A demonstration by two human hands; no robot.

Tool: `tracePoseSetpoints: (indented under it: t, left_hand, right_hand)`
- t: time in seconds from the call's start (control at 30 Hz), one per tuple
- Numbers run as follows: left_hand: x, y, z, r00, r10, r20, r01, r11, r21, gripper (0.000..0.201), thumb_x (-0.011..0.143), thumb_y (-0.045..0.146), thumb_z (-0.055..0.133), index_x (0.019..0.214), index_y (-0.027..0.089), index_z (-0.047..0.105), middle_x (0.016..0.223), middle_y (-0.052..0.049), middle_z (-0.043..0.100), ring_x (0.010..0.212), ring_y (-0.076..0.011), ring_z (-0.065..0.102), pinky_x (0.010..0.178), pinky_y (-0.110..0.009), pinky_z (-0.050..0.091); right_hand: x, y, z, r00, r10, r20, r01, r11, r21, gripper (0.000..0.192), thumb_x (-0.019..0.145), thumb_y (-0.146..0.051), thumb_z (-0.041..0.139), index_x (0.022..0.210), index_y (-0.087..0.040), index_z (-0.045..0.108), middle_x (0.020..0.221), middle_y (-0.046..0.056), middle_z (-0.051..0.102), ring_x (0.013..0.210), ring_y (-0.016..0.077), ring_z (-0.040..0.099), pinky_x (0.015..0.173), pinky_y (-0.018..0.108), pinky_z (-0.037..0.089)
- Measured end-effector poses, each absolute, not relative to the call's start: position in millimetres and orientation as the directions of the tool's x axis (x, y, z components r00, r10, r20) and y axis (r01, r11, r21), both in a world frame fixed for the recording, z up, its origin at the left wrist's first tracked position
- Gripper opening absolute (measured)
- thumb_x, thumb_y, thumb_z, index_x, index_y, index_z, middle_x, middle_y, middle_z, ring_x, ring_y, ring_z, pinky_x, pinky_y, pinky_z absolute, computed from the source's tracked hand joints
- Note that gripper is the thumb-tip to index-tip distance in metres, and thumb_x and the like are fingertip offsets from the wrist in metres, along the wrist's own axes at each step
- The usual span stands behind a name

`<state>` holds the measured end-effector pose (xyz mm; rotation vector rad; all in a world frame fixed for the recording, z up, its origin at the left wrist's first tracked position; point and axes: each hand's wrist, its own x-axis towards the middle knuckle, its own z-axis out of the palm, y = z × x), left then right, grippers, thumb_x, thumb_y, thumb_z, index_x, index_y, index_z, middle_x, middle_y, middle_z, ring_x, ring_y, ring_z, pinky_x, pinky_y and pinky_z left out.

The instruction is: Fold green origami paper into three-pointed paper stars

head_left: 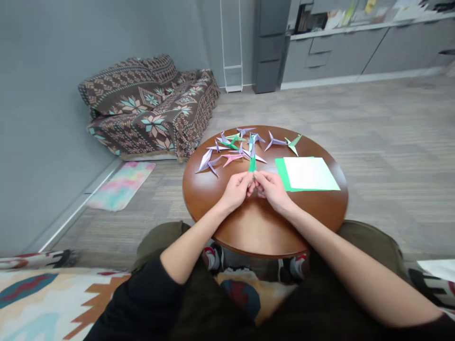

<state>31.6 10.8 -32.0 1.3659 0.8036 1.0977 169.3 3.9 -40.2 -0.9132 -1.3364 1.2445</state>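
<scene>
My left hand point(237, 188) and my right hand point(270, 187) meet over the middle of a round brown wooden table point(265, 227). Both pinch the near end of a narrow folded green paper piece point(252, 164) that points away from me. Beyond it lie several folded paper cranes point(232, 144) in purple, pink, green and pale blue. A stack of square paper sheets point(309, 173), white on top of green, lies just right of my right hand.
A sofa under a patterned brown blanket point(151, 104) stands at the back left against a grey wall. A pastel mat point(121, 184) lies on the floor. Grey cabinets point(341, 52) line the far wall. My knees and shoes sit under the table's near edge.
</scene>
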Motion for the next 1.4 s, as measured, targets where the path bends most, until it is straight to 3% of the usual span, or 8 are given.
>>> tracePoseSetpoints:
  t: [0.1,0.3,0.67,0.83,0.93,1.03,1.2,1.4]
  left_hand:
    - [40,10,-43,0.268,0.951,0.153,-0.157,-0.114,0.981,0.063,0.087,0.078,0.061,0.065,0.021,0.047,0.053,0.008,0.038,0.047,-0.007,0.032,0.048,-0.024,0.027]
    - [46,4,-45,0.17,0.972,0.161,-0.177,-0.13,0.976,0.055,0.083,0.067,0.076,0.07,0.018,0.054,0.062,0.006,0.047,0.056,-0.0081,0.038,0.053,-0.022,0.03]
    - [46,-24,-22,0.142,0.984,0.111,-0.301,-0.064,0.952,0.055,0.086,0.061,0.075,0.064,0.019,0.046,0.057,0.008,0.036,0.051,-0.0066,0.029,0.049,-0.022,0.025]
    - [35,-28,-6,0.18,0.956,0.231,-0.161,-0.203,0.966,0.054,0.092,0.058,0.072,0.063,0.018,0.05,0.06,0.005,0.044,0.054,-0.0083,0.036,0.052,-0.023,0.031]
    - [20,-23,0,0.274,0.914,0.298,-0.071,-0.29,0.954,0.049,0.098,0.059,0.063,0.071,0.018,0.057,0.061,0.003,0.051,0.053,-0.0096,0.045,0.053,-0.024,0.037]
    - [6,-15,-4,0.317,0.909,0.27,-0.005,-0.283,0.959,0.048,0.1,0.06,0.06,0.076,0.018,0.06,0.062,0.002,0.055,0.053,-0.0105,0.051,0.055,-0.024,0.041]
    - [-1,-12,-8,0.357,0.895,0.266,0.103,-0.321,0.942,0.04,0.103,0.052,0.058,0.083,0.018,0.067,0.068,0.0,0.064,0.06,-0.013,0.061,0.065,-0.025,0.048]
    - [1,-19,3,0.407,0.894,0.188,-0.008,-0.203,0.979,0.043,0.099,0.057,0.062,0.09,0.016,0.072,0.079,-0.005,0.071,0.07,-0.0174,0.069,0.071,-0.028,0.058]
  right_hand:
    - [166,4,-45,-0.07,0.972,0.223,-0.063,0.218,-0.974,0.059,0.09,-0.075,0.059,0.064,-0.024,0.048,0.054,-0.006,0.041,0.048,0.011,0.033,0.047,0.026,0.03]
    - [162,-3,-48,0.069,0.951,0.302,0.07,0.297,-0.952,0.051,0.095,-0.065,0.058,0.066,-0.024,0.048,0.063,-0.002,0.049,0.061,0.0152,0.04,0.055,0.029,0.032]
    - [147,-27,-42,0.083,0.954,0.29,-0.017,0.292,-0.956,0.054,0.1,-0.069,0.05,0.068,-0.026,0.043,0.058,-0.005,0.037,0.055,0.0134,0.034,0.05,0.028,0.03]
    - [152,-34,-28,0.038,0.951,0.308,-0.077,0.31,-0.948,0.056,0.102,-0.068,0.05,0.068,-0.025,0.044,0.061,-0.005,0.04,0.055,0.0125,0.034,0.051,0.028,0.03]
    - [168,-29,-13,-0.147,0.923,0.355,-0.036,0.353,-0.935,0.054,0.102,-0.065,0.055,0.069,-0.023,0.051,0.061,-0.004,0.046,0.055,0.0123,0.039,0.053,0.028,0.033]
    - [186,-23,1,-0.098,0.923,0.371,-0.003,0.373,-0.928,0.052,0.107,-0.062,0.047,0.075,-0.022,0.058,0.062,-0.002,0.05,0.054,0.0132,0.043,0.052,0.029,0.033]
    - [195,-21,12,-0.057,0.881,0.469,0.156,0.472,-0.868,0.026,0.1,-0.048,0.067,0.093,-0.023,0.066,0.074,0.0,0.061,0.058,0.0147,0.05,0.055,0.03,0.038]
    - [190,-20,9,-0.187,0.87,0.455,0.285,0.492,-0.823,0.026,0.094,-0.035,0.071,0.073,-0.023,0.06,0.062,-0.002,0.058,0.054,0.0136,0.048,0.054,0.03,0.038]
